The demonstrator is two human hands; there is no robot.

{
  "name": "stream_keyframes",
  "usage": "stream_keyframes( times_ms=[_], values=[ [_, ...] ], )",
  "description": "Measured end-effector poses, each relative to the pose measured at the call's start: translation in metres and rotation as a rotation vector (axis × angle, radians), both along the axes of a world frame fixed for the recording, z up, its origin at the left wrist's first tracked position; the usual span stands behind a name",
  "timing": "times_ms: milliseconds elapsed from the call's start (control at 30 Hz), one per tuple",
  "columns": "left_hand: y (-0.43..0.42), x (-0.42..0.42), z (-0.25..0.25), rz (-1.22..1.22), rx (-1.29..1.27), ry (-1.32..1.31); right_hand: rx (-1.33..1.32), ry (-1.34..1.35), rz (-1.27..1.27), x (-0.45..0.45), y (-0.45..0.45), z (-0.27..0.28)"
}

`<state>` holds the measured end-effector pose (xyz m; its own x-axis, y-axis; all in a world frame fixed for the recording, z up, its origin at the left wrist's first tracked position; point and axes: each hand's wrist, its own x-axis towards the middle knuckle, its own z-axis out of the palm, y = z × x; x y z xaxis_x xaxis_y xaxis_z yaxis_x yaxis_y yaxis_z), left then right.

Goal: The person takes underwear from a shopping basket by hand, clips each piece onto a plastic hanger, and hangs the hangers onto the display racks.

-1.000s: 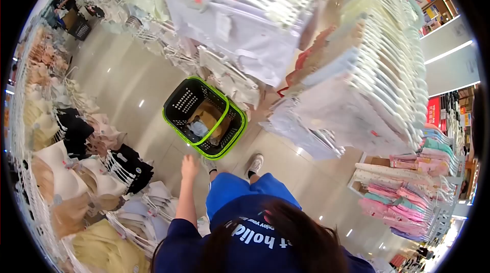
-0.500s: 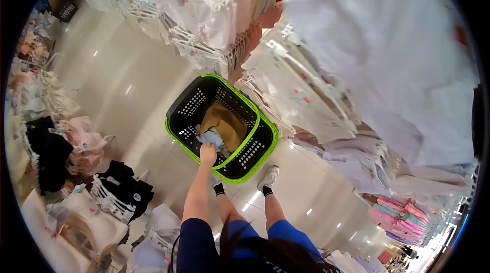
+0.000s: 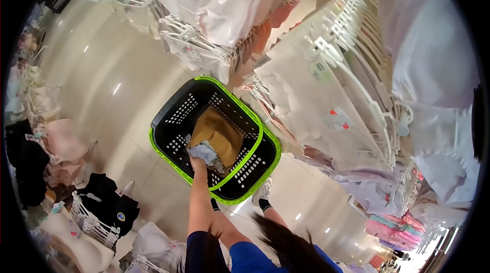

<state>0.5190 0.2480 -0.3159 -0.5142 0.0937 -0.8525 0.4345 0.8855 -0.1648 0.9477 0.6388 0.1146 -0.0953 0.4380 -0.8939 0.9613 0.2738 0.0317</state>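
My left hand (image 3: 198,163) reaches down over the near rim of a black shopping basket (image 3: 244,170) with a bright green rim and handle. Its fingers are closed on a light blue-grey garment (image 3: 204,151) low in the basket; the fingertips are partly hidden by the cloth. Beside it lies a mustard-brown piece of clothing (image 3: 220,134). A small patterned or printed bit shows between the two, too small to make out. The green handle leans over toward the basket's right side. My right hand is out of view.
Racks of pale garments on white hangers (image 3: 352,84) crowd the right side, close to the basket. More hanging clothes (image 3: 204,18) stand beyond it. At left are black garments (image 3: 109,204) and pale bras (image 3: 76,237). My shoe (image 3: 262,191) stands near the basket on the tiled floor (image 3: 112,84).
The view has shifted, so the right rack looks nearer and the basket a little lower and left. My left hand has drawn toward the basket's near side, the light blue-grey garment with it.
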Motion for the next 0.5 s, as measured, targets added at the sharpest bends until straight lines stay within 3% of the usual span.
stream_keyframes(
  times_ms=[100, 133, 233, 300, 400, 500],
  values=[
    [0.008, 0.0, 0.044, -0.071, 0.086, -0.027, 0.005, -0.022, -0.013, 0.005, 0.002, 0.007],
    [0.005, 0.012, 0.057, -0.05, 0.222, 0.146, 0.01, -0.04, -0.03, 0.011, 0.005, 0.015],
    [-0.003, 0.026, 0.116, 0.319, 0.605, 0.288, 0.037, -0.103, -0.077, 0.044, 0.015, 0.051],
    [-0.007, 0.028, 0.182, 0.616, 0.909, 0.446, 0.062, -0.14, -0.106, 0.072, 0.022, 0.075],
    [-0.011, 0.03, 0.299, 0.727, 1.134, 0.569, 0.086, -0.159, -0.135, 0.109, 0.026, 0.104],
    [-0.007, 0.036, 0.421, 0.834, 1.277, 0.642, 0.1, -0.008, -0.154, 0.122, 0.022, 0.094]
  ],
)
